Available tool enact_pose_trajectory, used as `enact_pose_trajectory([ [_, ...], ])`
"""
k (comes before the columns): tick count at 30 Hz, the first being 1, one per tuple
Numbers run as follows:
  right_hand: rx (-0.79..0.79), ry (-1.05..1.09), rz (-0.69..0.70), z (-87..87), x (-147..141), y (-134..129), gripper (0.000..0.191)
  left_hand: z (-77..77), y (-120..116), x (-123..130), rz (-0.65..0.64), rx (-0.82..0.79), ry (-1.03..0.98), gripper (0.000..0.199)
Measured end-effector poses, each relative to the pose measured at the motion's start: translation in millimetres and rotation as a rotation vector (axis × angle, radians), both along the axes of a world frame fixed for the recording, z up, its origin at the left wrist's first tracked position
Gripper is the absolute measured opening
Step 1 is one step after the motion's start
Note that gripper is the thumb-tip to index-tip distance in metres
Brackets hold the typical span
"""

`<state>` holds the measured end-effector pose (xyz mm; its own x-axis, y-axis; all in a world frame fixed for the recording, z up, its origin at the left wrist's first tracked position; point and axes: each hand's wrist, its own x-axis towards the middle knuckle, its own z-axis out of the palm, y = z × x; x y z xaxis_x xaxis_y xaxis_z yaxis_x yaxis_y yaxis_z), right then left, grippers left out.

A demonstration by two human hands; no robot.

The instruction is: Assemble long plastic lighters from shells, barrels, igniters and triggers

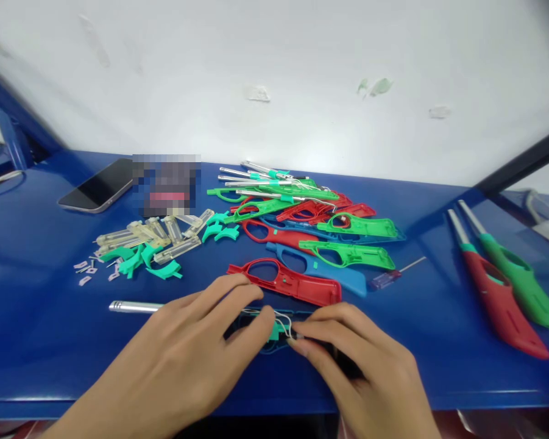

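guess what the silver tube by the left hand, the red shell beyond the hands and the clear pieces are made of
Silver tube: likely polished metal, from its bright streaked shine. Red shell: probably molded plastic, fairly glossy, with thin raised walls. Clear pieces: smooth, see-through, perhaps plastic.

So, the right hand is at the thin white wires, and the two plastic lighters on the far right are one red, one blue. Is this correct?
Only blue is wrong: the head view shows a red plastic lighter and a green plastic lighter there. The right hand is indeed at the thin white wires.
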<state>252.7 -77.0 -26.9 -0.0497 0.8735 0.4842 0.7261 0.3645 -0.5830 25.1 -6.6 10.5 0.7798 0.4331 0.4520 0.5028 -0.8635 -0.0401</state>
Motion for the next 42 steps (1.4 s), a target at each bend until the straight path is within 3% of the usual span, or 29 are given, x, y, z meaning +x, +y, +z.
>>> enact_pose_trajectory([
  [7, -0.017, 0.056, 0.001, 1.8, -3, 0, 0.014, 2.4, -1, 10, -0.066, -0.02, -0.059, 0.064],
  [19, -0.011, 0.055, 0.042, -5.1, -6, -2, 0.011, -5.1, -1, 7, -0.121, -0.063, -0.107, 0.054],
  [35, -0.047, 0.03, 0.086, -0.3, -6, 2, 0.021, -1.9, 1, 11, -0.129, -0.019, -0.097, 0.062],
  [42, -0.019, 0.05, 0.091, -4.8, -4, -2, 0.011, -8.6, 4, 1, -0.158, -0.097, -0.089, 0.048],
])
